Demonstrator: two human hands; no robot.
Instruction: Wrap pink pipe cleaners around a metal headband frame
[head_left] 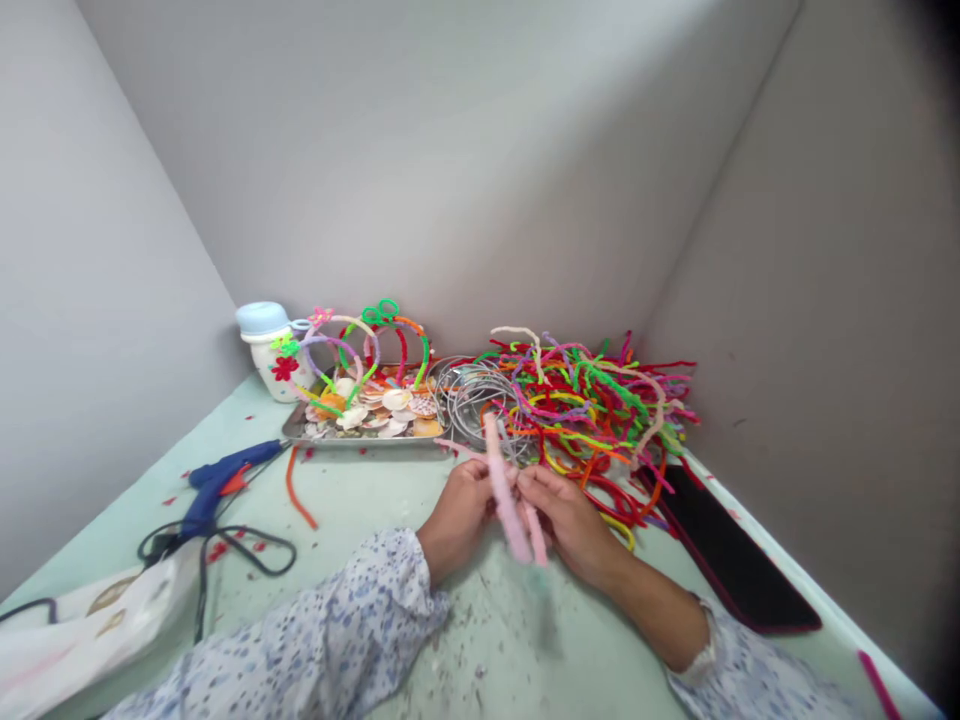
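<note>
My left hand [459, 515] and my right hand [570, 520] meet over the middle of the table, fingers closed around a headband wrapped in pink and lilac pipe cleaner [504, 490]. It stands nearly edge-on to me and is blurred. One end points up past the fingers, while two fuzzy lengths hang below them. My fingertips pinch it from both sides and partly hide it. Just beyond my hands lie bare silver wire hoops [480, 400]. A big tangle of coloured pipe cleaners [600, 400] is behind my right hand.
A metal tray [367, 441] holds shell-like discs and finished headbands [427, 345]. Beside it stands a white bottle with a blue lid [262, 320]. At left are a blue glue gun [225, 480], its cord and a plastic bag [112, 630]. A black slab [727, 550] lies right.
</note>
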